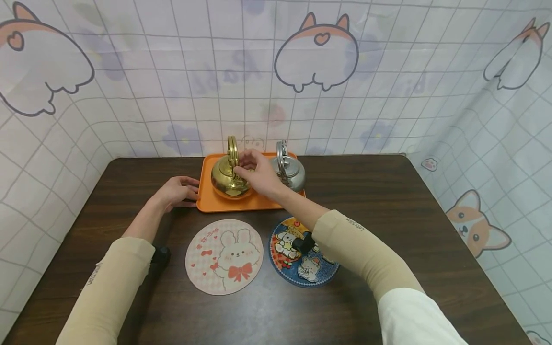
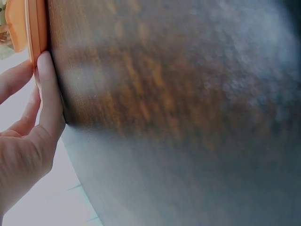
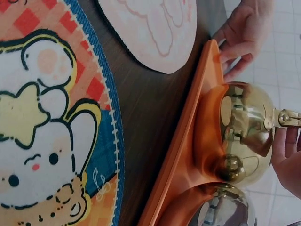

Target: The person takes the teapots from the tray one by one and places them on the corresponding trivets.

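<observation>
In the head view a shiny gold kettle (image 1: 224, 179) with an upright loop handle stands on the left part of an orange tray (image 1: 258, 205). My right hand (image 1: 260, 175) reaches over the tray and pinches the kettle's handle from the right, thumb at the front. In the right wrist view the fingers lie against the handle's base, partly hidden by it. A matching silver kettle (image 1: 294, 172) sits on the tray's right part, close to my right wrist. At the tray's left end, my left hand (image 1: 176, 192) touches the edge with extended fingers (image 2: 47, 75).
An orange curved dish (image 3: 207, 127) shows beneath the gold kettle. Nearer on the dark wooden table (image 1: 241, 321) lie a pink round rabbit mat (image 1: 215, 280) and a colourful round mat (image 1: 297, 273), the latter partly covered by my right forearm. A patterned curtain (image 1: 241, 110) hangs behind.
</observation>
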`<state>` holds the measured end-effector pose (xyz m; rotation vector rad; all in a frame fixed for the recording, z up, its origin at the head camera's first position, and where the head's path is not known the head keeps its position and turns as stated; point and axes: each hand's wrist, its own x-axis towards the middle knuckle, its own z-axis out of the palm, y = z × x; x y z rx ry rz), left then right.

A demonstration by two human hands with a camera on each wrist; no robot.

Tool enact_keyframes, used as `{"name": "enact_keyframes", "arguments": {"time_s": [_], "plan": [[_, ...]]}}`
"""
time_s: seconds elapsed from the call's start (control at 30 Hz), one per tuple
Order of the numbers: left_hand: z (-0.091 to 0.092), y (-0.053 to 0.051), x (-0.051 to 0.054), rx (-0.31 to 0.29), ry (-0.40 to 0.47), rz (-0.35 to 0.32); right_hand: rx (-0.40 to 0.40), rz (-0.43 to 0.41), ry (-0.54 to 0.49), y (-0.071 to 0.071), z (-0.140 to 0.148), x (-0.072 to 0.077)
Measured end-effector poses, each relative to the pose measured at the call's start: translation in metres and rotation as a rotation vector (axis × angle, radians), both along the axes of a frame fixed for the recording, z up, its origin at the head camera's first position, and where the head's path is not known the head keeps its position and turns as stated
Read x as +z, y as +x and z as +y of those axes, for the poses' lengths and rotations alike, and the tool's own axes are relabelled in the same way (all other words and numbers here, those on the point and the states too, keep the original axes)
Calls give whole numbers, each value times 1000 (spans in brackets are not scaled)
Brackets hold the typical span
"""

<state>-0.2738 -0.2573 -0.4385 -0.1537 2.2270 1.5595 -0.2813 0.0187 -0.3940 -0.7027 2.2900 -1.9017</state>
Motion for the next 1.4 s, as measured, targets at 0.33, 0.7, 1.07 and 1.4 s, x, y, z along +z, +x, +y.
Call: {"name": "enact_keyframes", "arguments": {"time_s": [0.33, 0.7, 1.07, 1.4], "plan": [[1, 0, 1, -4, 0, 0, 5, -109, -77, -1, -2, 2], [-1, -1, -3, -13, 8, 6, 14, -190, -126, -3, -2, 1], [0, 1, -3, -13, 10, 4, 41, -194, -121, -3, -2, 0], [0, 2, -1, -10, 3, 7, 89, -176, -75, -2, -1, 3]]}}
